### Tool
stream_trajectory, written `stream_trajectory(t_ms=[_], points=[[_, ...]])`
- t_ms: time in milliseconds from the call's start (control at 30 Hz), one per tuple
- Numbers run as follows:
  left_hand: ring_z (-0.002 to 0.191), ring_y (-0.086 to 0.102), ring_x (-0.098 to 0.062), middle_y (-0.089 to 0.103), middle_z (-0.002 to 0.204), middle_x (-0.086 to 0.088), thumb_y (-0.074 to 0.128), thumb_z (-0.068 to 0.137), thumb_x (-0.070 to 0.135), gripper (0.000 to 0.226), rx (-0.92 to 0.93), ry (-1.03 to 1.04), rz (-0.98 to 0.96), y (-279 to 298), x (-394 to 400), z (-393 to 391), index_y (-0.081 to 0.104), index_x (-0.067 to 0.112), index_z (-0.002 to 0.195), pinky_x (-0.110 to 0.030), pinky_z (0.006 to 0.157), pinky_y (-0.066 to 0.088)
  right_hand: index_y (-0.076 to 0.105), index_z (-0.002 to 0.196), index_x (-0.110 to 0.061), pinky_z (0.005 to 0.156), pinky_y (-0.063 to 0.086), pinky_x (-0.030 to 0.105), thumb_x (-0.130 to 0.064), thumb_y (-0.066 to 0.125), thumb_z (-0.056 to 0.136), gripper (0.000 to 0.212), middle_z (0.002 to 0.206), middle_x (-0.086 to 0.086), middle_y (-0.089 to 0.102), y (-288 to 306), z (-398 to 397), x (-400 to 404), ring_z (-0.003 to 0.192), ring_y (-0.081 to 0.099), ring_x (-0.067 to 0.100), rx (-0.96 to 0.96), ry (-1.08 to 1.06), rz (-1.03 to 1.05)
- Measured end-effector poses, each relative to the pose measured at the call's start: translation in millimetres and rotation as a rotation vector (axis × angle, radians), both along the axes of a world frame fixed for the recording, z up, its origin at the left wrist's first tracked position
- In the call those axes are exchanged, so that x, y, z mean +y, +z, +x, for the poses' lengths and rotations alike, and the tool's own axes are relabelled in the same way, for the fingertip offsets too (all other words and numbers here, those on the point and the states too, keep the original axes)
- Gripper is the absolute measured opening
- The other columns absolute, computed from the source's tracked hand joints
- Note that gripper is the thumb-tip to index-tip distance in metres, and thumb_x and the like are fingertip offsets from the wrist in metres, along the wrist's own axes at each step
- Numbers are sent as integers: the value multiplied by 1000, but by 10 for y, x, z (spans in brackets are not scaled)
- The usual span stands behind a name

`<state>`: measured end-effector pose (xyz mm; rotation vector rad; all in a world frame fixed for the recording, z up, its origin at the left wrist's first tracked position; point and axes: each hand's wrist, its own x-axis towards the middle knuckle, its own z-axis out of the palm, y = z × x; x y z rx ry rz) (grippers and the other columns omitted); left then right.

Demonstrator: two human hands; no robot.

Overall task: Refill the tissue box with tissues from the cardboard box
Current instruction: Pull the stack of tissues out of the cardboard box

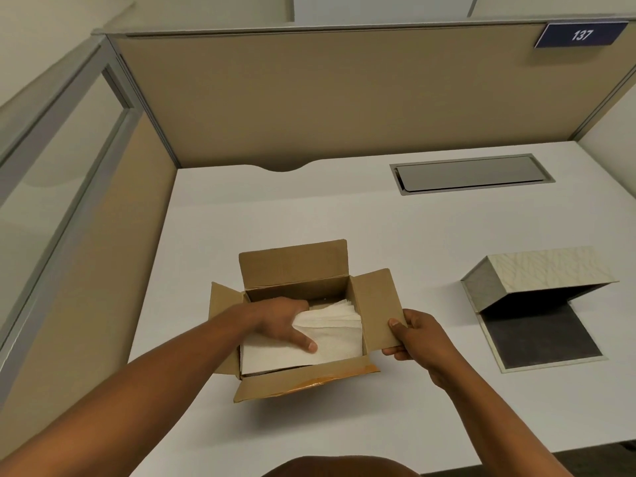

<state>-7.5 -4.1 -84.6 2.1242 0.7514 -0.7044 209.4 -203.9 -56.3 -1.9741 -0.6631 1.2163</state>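
A brown cardboard box (296, 266) stands open in the middle of the white desk, its four flaps spread out. Inside lies a stack of white tissues (340, 333). My left hand (285, 321) reaches into the box, fingers under the stack's far left side and thumb pressed on top. My right hand (418, 337) pinches the box's right flap at its outer edge. To the right lies the tissue box (537, 270), a pale patterned cover tipped open on its hinge, with its dark base panel flat on the desk and nothing in it.
The white desk (344, 208) is enclosed by tan cubicle panels at the back and left. A grey metal cable hatch (471, 172) is set into the desk at the back right. A blue sign reading 137 (581, 35) hangs on the back panel.
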Motion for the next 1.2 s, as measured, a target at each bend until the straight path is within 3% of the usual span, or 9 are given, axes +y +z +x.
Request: stream_trajectory(t_ms=[167, 400, 533, 667, 767, 867, 1000, 1133, 1200], points=[[105, 58, -15, 62, 122, 4, 72, 73, 67, 62, -71, -10, 52, 249, -10, -9, 51, 29, 118, -34, 89, 52, 61, 119, -11, 65, 58, 31, -18, 45, 102, 24, 94, 12, 74, 39, -54, -12, 72, 75, 23, -24, 8, 10], [101, 56, -11, 61, 119, 8, 71, 72, 68, 65, -158, -13, 123, 543, -1, -60, 50, 31, 121, -26, 80, 49, 59, 120, -10, 66, 59, 33, -20, 46, 102, 24, 95, 12, 73, 89, -62, -30, 74, 75, 23, -42, 21, 0], [104, 56, -10, 60, 123, 11, 71, 72, 70, 70, -215, -7, 123, 728, 14, -103, 50, 33, 127, -26, 83, 48, 58, 120, -14, 71, 58, 33, -35, 51, 99, 31, 104, 4, 69, 148, -38, -53, 84, 71, 18, -58, 50, -30], [93, 54, -2, 57, 106, 20, 72, 73, 66, 55, -246, -20, 117, 946, -3, -115, 49, 39, 115, -18, 72, 41, 55, 125, -30, 89, 55, 45, -53, 52, 93, 39, 120, -4, 62, 285, -12, -68, 104, 60, 15, -293, -81, 162], [96, 55, -3, 59, 111, 16, 73, 75, 64, 60, -289, -55, 115, 1085, -46, -73, 51, 33, 121, -18, 73, 43, 54, 125, -36, 91, 54, 41, -62, 45, 91, 44, 124, -9, 61, 475, -26, -26, 113, 58, 13, -330, -135, 362], [94, 56, -2, 59, 106, 21, 73, 73, 66, 59, -322, -101, 112, 1241, -129, -1, 52, 34, 118, -16, 71, 44, 50, 133, -32, 93, 50, 33, -72, 36, 87, 63, 135, -10, 55, 665, -73, 14, 123, 53, 9, -221, -82, 445], [94, 56, 3, 57, 102, 28, 69, 71, 72, 62, -387, -187, 152, 1462, -286, 144, 52, 37, 120, -11, 71, 42, 49, 137, -31, 108, 39, 43, -77, 29, 81, 74, 142, -5, 53, 834, -114, -12, 133, 46, 16, 54, -99, 450], [97, 54, -4, 57, 109, 17, 68, 73, 73, 60, -450, -244, 214, 1591, -437, 356, 50, 36, 116, -21, 79, 47, 67, 119, -37, 99, 48, 44, -78, 23, 85, 70, 123, 1, 70, 902, -51, -212, 116, 63, 23, 242, -131, 397], [93, 52, -1, 52, 101, 24, 68, 73, 72, 56, -439, -243, 224, 1623, -518, 467, 47, 38, 113, -17, 75, 42, 71, 114, -39, 98, 51, 43, -79, 26, 83, 68, 119, 1, 72, 907, 15, -354, 114, 65, 22, 250, -145, 395]])
